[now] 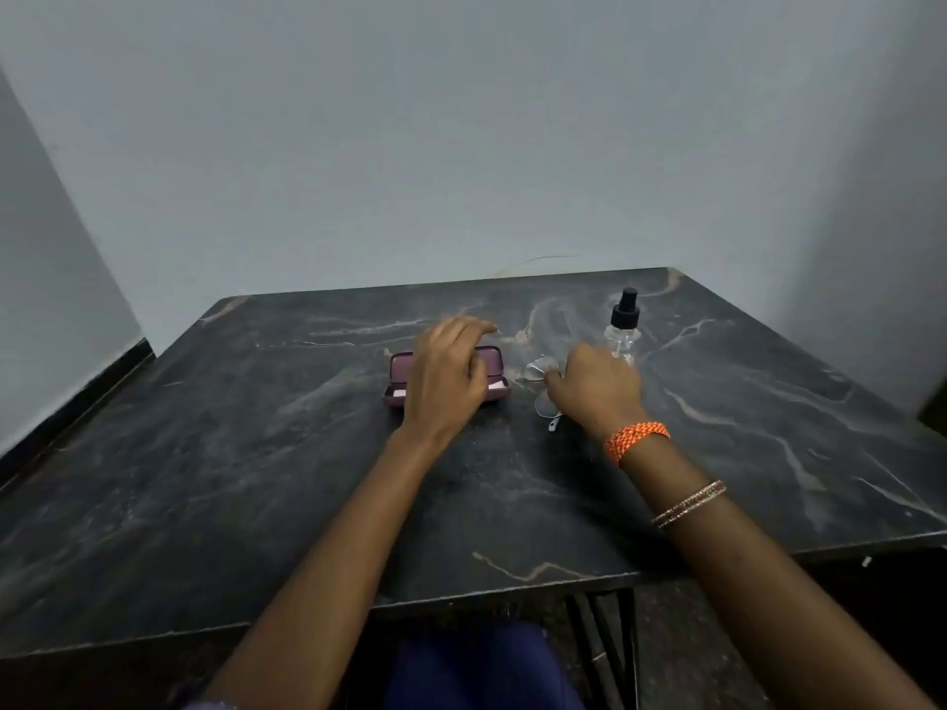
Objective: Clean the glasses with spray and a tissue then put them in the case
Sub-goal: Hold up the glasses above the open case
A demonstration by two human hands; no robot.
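Observation:
A purple glasses case [398, 370] lies open in the middle of the dark marble table [246, 453], with something white [397, 390] showing inside it. My left hand [448, 381] hovers over the case with relaxed fingers and hides most of it. Right of the case lie the thin-framed glasses [538, 370]. My right hand [597, 386] reaches onto them, its fingertips curled on the frame between the lenses. A clear spray bottle [624, 325] with a black pump top stands upright just behind my right hand.
The table stands in a corner, with grey walls [461, 146] behind it and to the left. Its front edge is near my lap. Orange thread bands and thin bangles are on my right wrist.

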